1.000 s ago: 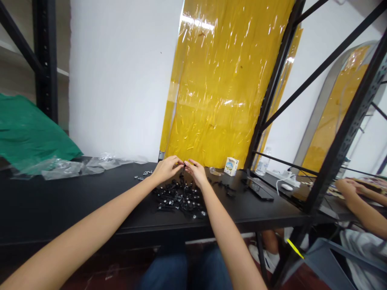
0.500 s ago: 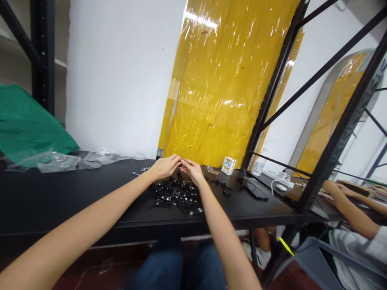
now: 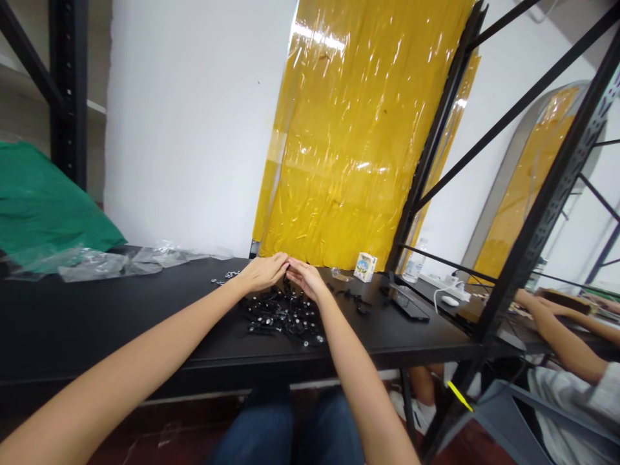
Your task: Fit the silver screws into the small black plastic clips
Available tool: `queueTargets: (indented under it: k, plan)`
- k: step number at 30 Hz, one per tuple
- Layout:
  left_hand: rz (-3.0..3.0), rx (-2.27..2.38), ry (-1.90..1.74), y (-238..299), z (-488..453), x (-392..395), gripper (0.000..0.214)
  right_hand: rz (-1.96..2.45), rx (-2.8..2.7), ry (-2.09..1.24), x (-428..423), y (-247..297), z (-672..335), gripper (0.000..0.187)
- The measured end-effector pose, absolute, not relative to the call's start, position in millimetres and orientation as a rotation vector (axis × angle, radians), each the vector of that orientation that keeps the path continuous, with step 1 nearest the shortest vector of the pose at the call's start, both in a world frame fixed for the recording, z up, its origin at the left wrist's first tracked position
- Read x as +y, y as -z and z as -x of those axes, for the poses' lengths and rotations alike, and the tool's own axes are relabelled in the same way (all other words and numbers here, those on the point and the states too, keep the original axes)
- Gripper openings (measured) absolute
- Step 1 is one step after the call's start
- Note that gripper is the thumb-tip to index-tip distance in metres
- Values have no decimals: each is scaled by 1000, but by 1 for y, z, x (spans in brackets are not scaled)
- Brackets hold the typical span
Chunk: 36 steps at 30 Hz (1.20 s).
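Note:
My left hand (image 3: 265, 271) and my right hand (image 3: 306, 278) meet at their fingertips, over the far side of a pile of small black parts (image 3: 283, 316). Many of these parts carry a round, shiny silver piece. Both hands are closed in a pinch on a small dark part, which the fingers mostly hide, so its exact kind cannot be made out. Left of the pile, beside my left wrist, lie several small silver pieces (image 3: 227, 276). A smaller group of black parts (image 3: 357, 300) is to the right of my right hand.
On the black table (image 3: 121, 316) are crumpled clear plastic bags (image 3: 97, 265), a small printed box (image 3: 365, 267), a phone (image 3: 409, 303) and a clear bottle (image 3: 415, 261). A black metal rack post (image 3: 533, 219) stands at right. Beyond it, another person's arms (image 3: 564, 336) rest over the table.
My fingertips have drawn closer together, and the left fingers now cover more of the small dark part. The pile looks the same.

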<state>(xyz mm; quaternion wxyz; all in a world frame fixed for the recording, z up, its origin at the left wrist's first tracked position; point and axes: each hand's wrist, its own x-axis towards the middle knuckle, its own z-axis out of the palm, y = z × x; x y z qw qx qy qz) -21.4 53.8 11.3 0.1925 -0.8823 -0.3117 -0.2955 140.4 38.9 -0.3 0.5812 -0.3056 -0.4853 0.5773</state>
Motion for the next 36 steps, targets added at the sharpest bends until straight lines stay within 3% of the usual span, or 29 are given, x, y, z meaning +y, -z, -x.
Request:
queueTargets:
  k: [21,36]
  plan:
    - [2677,-1131,1121,-9,18,49,32,591,-1134,-1325,44,4,-141,21]
    - [2628,-1168,1026,-6,17,53,31,595,-1174,-1268,52,11,-142,19]
